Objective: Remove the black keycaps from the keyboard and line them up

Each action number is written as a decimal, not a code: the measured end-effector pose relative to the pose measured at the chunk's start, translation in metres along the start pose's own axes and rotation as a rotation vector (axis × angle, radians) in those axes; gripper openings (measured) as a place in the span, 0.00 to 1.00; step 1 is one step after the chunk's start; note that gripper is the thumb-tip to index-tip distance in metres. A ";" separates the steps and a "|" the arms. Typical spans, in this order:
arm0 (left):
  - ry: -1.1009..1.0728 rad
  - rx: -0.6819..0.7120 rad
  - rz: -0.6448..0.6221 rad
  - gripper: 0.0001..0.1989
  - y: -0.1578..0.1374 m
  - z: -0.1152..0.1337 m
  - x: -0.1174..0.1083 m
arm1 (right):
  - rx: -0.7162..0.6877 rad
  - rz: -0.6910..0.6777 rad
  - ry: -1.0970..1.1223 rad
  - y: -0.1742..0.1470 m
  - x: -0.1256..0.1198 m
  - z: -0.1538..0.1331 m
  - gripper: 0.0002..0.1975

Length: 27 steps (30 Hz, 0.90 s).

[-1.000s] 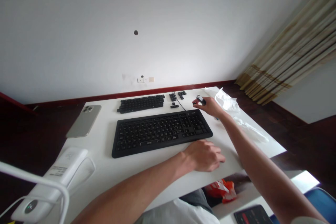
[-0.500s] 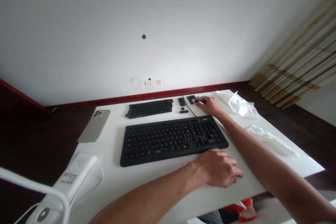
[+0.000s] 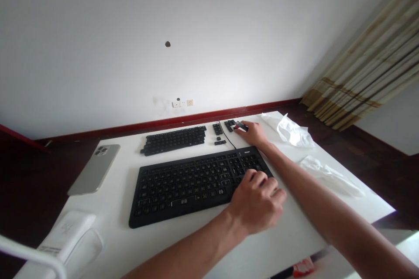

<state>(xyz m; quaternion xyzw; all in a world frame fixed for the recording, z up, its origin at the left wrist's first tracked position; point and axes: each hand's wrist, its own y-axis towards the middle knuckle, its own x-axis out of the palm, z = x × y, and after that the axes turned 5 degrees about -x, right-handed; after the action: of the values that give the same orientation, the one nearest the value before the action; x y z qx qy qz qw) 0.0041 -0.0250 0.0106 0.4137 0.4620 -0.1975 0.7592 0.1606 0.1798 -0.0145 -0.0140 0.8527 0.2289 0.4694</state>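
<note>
A black keyboard (image 3: 183,192) lies on the white table (image 3: 114,222), its left and middle keys looking like bare sockets. My left hand (image 3: 258,202) is over its right end, fingers curled downward and fingertips hidden, so whatever they pinch is out of sight. At the back, my right hand (image 3: 253,134) is closed on a small dark tool (image 3: 241,126) with a bit of red near its tip. Just left of that tool sits a small group of black keycaps (image 3: 229,125). More keycaps stand in rows as a large block (image 3: 175,140) behind the keyboard.
A phone (image 3: 94,170) lies face down at the left. Nearer is a white power strip (image 3: 70,231) with a white cable. Crumpled white plastic bags (image 3: 291,130) lie along the right side. The keyboard's cord (image 3: 225,133) runs back between the keycap groups toward the wall (image 3: 209,43).
My left hand has moved up from the table in front of the keyboard onto its right end. My right hand stays by the back keycaps with the tool. The view has shifted slightly.
</note>
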 end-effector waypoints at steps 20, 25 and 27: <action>0.009 -0.295 -0.050 0.23 -0.006 -0.004 0.009 | -0.115 0.017 0.020 0.006 0.003 0.004 0.12; 0.018 -0.286 -0.035 0.22 -0.007 -0.004 0.010 | -0.077 0.080 -0.028 0.004 -0.004 -0.005 0.14; 0.026 -0.280 -0.031 0.22 -0.008 -0.004 0.010 | -0.050 0.110 -0.031 0.002 -0.009 -0.009 0.16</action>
<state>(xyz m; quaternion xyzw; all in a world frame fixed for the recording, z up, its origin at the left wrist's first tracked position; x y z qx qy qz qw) 0.0019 -0.0253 -0.0025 0.2989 0.5012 -0.1375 0.8003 0.1577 0.1764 -0.0020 0.0248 0.8389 0.2755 0.4686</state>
